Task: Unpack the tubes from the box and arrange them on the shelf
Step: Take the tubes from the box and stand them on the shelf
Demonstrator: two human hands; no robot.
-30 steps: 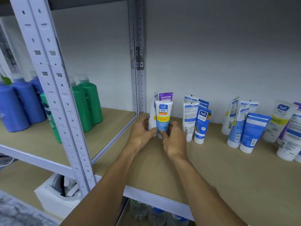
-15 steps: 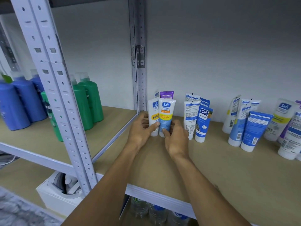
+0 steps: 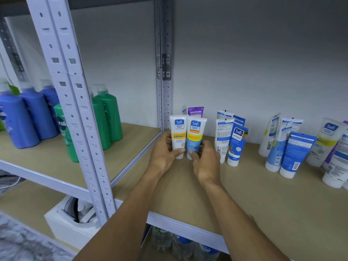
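Standing two tubes side by side at the back left corner of a wooden shelf [image 3: 244,194], a person's two hands each grip one. The left hand [image 3: 165,153] wraps the lower half of a white tube [image 3: 178,136], with the thumb across its front. The right hand [image 3: 205,161] pinches the lower half of a blue tube [image 3: 194,138] the same way. The two tubes touch, upright on their caps, labels facing out. Just behind them stands a purple tube [image 3: 195,111], close to the grey upright post [image 3: 165,72].

Such tubes are likely light, with soft, squeezable walls and a smooth plastic skin; the cap at the bottom is the stiff part. A gentle hold low down, near the cap, seems safest, since the narrow base could tip easily.

A pair of tubes [image 3: 224,136] stands just beside the right hand, so a wide swing of that wrist could knock them. Further right, a crowded group of tubes [image 3: 293,151] stands near the wall. The front of the shelf is bare board up to its edge, giving room to draw both hands straight back. Green bottles [image 3: 109,117] stand on the neighbouring shelf to the left.
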